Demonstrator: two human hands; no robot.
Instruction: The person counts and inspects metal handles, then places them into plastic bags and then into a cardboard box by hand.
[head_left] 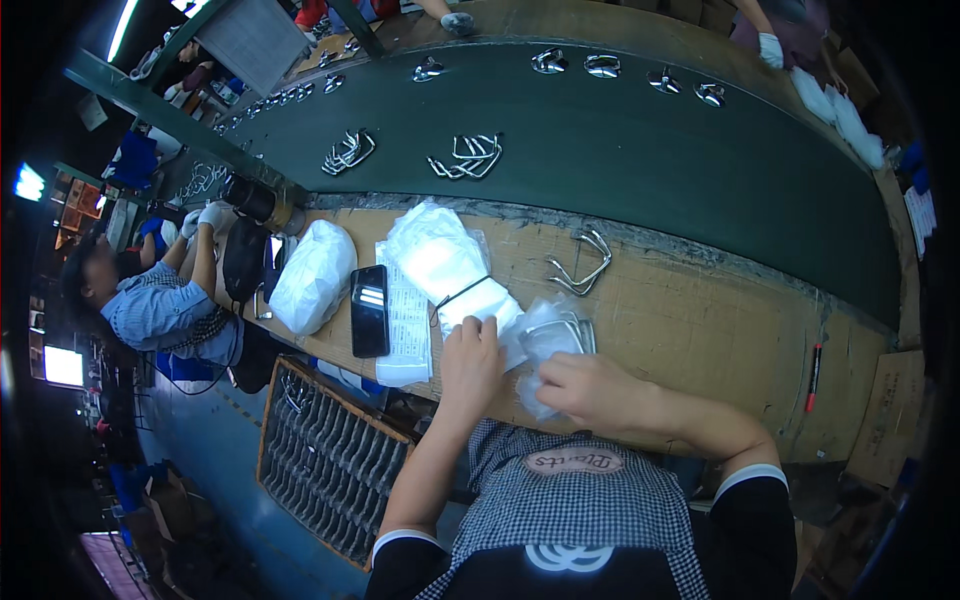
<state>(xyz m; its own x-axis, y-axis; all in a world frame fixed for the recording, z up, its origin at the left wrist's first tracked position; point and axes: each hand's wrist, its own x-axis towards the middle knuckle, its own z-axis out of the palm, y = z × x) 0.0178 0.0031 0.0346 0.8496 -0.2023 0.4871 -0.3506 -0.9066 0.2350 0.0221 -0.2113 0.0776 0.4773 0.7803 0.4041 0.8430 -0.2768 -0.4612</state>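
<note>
A clear plastic bag [541, 325] lies at the table's near edge with bent chrome tubes [578, 326] partly inside it. My right hand [590, 390] is closed on the near side of this bag, its thumb and fingers pinched together. To its left, my left hand [473, 362] has its fingers curled on thin plastic, at the near end of a stack of white plastic bags [432, 245]. A dark cord [464, 291] crosses that stack. The fingertips of both hands are partly hidden. Farther off on the cardboard lie loose bent chrome tubes [590, 266].
Left of the stack are a printed sheet [405, 345], a black phone [369, 312] and a white plastic bundle [314, 277]. A marker [814, 378] lies at right. Beyond runs a green conveyor belt [600, 150] bearing chrome parts. A slotted tray [330, 460] stands below left; a co-worker [170, 310] sits left.
</note>
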